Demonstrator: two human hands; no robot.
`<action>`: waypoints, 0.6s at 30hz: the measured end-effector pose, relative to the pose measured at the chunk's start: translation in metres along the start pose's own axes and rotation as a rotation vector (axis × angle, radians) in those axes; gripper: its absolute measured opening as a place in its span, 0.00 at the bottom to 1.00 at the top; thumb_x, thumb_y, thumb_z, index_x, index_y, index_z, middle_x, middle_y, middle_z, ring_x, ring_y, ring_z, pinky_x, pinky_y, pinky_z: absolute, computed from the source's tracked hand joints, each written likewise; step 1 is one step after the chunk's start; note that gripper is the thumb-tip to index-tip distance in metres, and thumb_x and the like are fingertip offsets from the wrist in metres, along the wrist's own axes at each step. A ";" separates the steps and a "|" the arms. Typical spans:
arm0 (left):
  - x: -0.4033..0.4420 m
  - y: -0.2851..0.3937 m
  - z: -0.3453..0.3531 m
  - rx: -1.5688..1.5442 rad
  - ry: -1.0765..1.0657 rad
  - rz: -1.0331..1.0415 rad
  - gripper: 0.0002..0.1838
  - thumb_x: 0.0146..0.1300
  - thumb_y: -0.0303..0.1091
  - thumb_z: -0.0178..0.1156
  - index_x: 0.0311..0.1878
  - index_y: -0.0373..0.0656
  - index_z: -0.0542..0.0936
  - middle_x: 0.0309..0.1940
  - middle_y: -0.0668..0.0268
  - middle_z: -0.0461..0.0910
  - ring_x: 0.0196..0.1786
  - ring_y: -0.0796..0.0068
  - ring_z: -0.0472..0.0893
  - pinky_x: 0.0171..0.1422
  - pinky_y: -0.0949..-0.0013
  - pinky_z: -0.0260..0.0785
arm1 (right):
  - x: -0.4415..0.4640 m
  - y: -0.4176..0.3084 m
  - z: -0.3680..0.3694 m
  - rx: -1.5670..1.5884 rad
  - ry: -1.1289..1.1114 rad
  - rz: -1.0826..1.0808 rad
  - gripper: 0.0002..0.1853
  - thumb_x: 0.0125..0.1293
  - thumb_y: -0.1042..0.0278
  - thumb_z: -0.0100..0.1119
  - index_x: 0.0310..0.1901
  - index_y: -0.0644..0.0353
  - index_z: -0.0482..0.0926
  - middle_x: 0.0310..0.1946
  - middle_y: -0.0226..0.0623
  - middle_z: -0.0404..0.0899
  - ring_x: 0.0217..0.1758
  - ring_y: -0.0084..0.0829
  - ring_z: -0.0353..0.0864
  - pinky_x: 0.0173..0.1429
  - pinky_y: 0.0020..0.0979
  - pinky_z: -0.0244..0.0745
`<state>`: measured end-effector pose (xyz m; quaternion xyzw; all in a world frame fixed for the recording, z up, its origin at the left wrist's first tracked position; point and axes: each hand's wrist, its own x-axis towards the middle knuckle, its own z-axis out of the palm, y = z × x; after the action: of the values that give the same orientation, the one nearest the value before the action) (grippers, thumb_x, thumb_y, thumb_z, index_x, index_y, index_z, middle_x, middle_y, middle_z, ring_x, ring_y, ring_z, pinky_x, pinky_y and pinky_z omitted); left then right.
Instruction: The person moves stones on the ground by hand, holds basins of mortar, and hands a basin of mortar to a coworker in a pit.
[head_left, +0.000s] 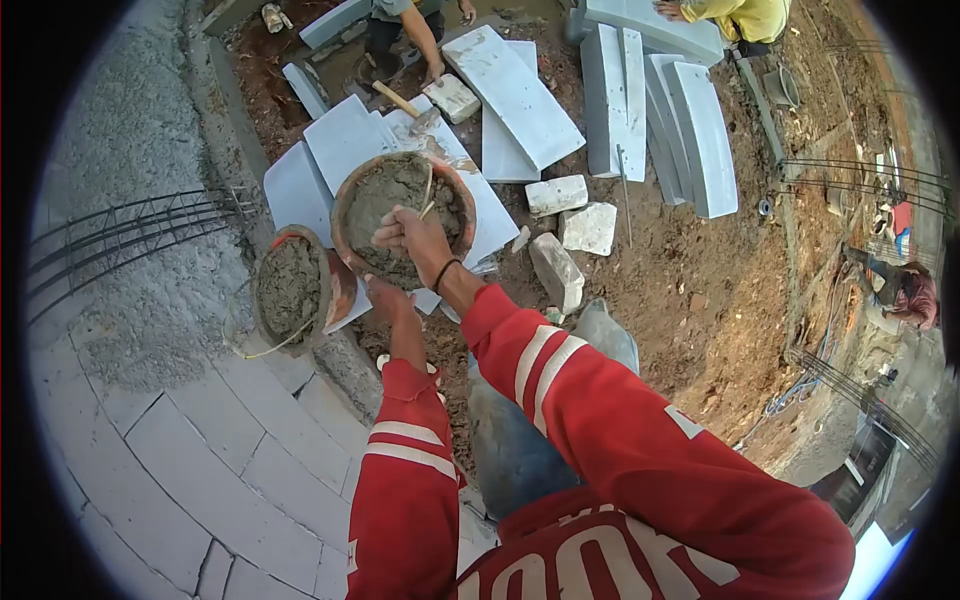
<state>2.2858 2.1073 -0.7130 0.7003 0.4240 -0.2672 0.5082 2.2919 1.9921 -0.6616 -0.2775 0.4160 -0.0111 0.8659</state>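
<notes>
A round bucket of wet mortar (455, 190) is in front of me, above pale slabs. My right hand (415, 240) is over the mortar, closed around the bucket's thin pale handle (429, 185). Low on the near side, my left hand (390, 300) grips the bucket's outer wall; some of its fingertips are hidden. Just to the left, a second mortar bucket (290, 290) stands tilted beside the wall edge, its thin handle hanging down over the side.
Light blocks (210, 430) form a curved wall at left, with rebar (130, 235) above. Beyond the buckets lie slabs (515, 95), a hammer (405, 103) and broken blocks (588, 228). A co-worker's hand (434, 72) touches a block; a yellow-sleeved person (735, 15) works farther right.
</notes>
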 end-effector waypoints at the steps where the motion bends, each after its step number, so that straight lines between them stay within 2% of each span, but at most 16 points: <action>1: 0.002 -0.007 0.008 -0.073 0.146 0.072 0.35 0.73 0.57 0.37 0.66 0.34 0.64 0.60 0.44 0.70 0.55 0.49 0.77 0.52 0.48 0.72 | -0.010 -0.005 -0.002 -0.137 -0.023 -0.071 0.20 0.65 0.52 0.59 0.44 0.64 0.80 0.42 0.40 0.84 0.43 0.29 0.83 0.45 0.30 0.75; 2: 0.009 -0.016 0.013 -0.046 0.142 0.062 0.35 0.73 0.57 0.37 0.66 0.34 0.64 0.60 0.44 0.70 0.55 0.49 0.77 0.52 0.48 0.72 | -0.017 -0.007 -0.007 -0.279 -0.054 -0.138 0.20 0.65 0.54 0.60 0.45 0.66 0.80 0.39 0.40 0.84 0.41 0.30 0.84 0.47 0.31 0.76; 4: 0.030 -0.033 0.022 0.058 0.368 0.311 0.32 0.75 0.54 0.37 0.64 0.32 0.68 0.61 0.43 0.70 0.57 0.47 0.75 0.56 0.47 0.68 | -0.037 -0.011 -0.042 -0.349 -0.093 -0.194 0.20 0.64 0.54 0.62 0.45 0.67 0.80 0.37 0.40 0.84 0.39 0.31 0.84 0.47 0.31 0.77; 5: 0.052 -0.044 0.024 0.071 0.377 0.308 0.32 0.75 0.54 0.37 0.64 0.32 0.68 0.61 0.43 0.70 0.57 0.47 0.75 0.56 0.47 0.68 | -0.046 -0.014 -0.067 -0.427 -0.156 -0.260 0.21 0.63 0.55 0.64 0.45 0.68 0.80 0.35 0.40 0.85 0.37 0.32 0.84 0.47 0.32 0.77; 7: 0.095 -0.074 0.024 -0.202 0.478 0.472 0.30 0.76 0.50 0.36 0.62 0.30 0.69 0.60 0.42 0.70 0.56 0.45 0.75 0.57 0.48 0.67 | -0.058 -0.017 -0.138 -0.691 -0.047 -0.195 0.19 0.63 0.58 0.66 0.45 0.67 0.79 0.40 0.37 0.83 0.43 0.23 0.81 0.50 0.29 0.77; 8: 0.096 -0.077 0.026 -0.189 0.504 0.472 0.30 0.76 0.50 0.36 0.62 0.30 0.69 0.60 0.42 0.70 0.56 0.45 0.75 0.57 0.48 0.67 | -0.052 -0.006 -0.185 -0.729 0.070 -0.091 0.19 0.62 0.58 0.67 0.45 0.67 0.79 0.42 0.40 0.83 0.47 0.25 0.81 0.50 0.29 0.77; 9: 0.087 -0.069 0.028 -0.189 0.563 0.457 0.30 0.75 0.49 0.38 0.63 0.30 0.69 0.61 0.42 0.70 0.56 0.45 0.75 0.57 0.50 0.67 | -0.048 0.004 -0.232 -0.863 0.252 -0.096 0.25 0.56 0.53 0.70 0.44 0.68 0.77 0.39 0.47 0.83 0.47 0.38 0.83 0.52 0.34 0.77; 11: 0.072 -0.064 0.035 -0.148 0.636 0.445 0.29 0.75 0.49 0.39 0.63 0.30 0.69 0.61 0.43 0.69 0.56 0.46 0.75 0.58 0.52 0.67 | -0.033 0.043 -0.349 -1.356 0.491 -0.276 0.35 0.49 0.48 0.73 0.52 0.64 0.72 0.48 0.49 0.77 0.55 0.45 0.77 0.58 0.42 0.73; 13: 0.071 -0.052 0.035 -0.247 0.491 0.434 0.26 0.72 0.47 0.43 0.64 0.38 0.70 0.62 0.53 0.71 0.57 0.52 0.75 0.56 0.51 0.70 | -0.020 0.049 -0.419 -1.581 0.599 0.085 0.45 0.44 0.44 0.75 0.60 0.58 0.65 0.56 0.51 0.69 0.60 0.51 0.71 0.59 0.50 0.69; 15: 0.084 -0.051 0.013 -0.324 0.345 0.491 0.24 0.70 0.45 0.45 0.63 0.44 0.72 0.61 0.60 0.72 0.57 0.54 0.75 0.53 0.47 0.73 | -0.004 0.071 -0.487 -1.722 0.579 -0.025 0.49 0.42 0.44 0.76 0.63 0.54 0.61 0.58 0.51 0.67 0.59 0.55 0.70 0.57 0.53 0.69; 16: 0.091 -0.051 0.008 -0.359 0.246 0.557 0.22 0.70 0.43 0.45 0.63 0.45 0.72 0.61 0.63 0.72 0.56 0.54 0.75 0.51 0.43 0.74 | 0.006 0.079 -0.503 -1.700 0.574 0.005 0.49 0.42 0.44 0.76 0.63 0.54 0.61 0.58 0.51 0.67 0.59 0.55 0.70 0.57 0.53 0.69; 18: 0.022 -0.040 0.068 -0.258 0.283 0.559 0.22 0.70 0.41 0.44 0.63 0.46 0.73 0.61 0.64 0.72 0.57 0.53 0.75 0.50 0.40 0.73 | 0.017 0.076 -0.523 -1.682 0.502 0.293 0.49 0.41 0.45 0.77 0.63 0.54 0.61 0.54 0.49 0.69 0.58 0.53 0.72 0.57 0.52 0.71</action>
<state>2.2665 2.0559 -0.7731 0.7495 0.3124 0.0382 0.5824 1.9066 1.8058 -0.9728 -0.7548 0.4955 0.3485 0.2517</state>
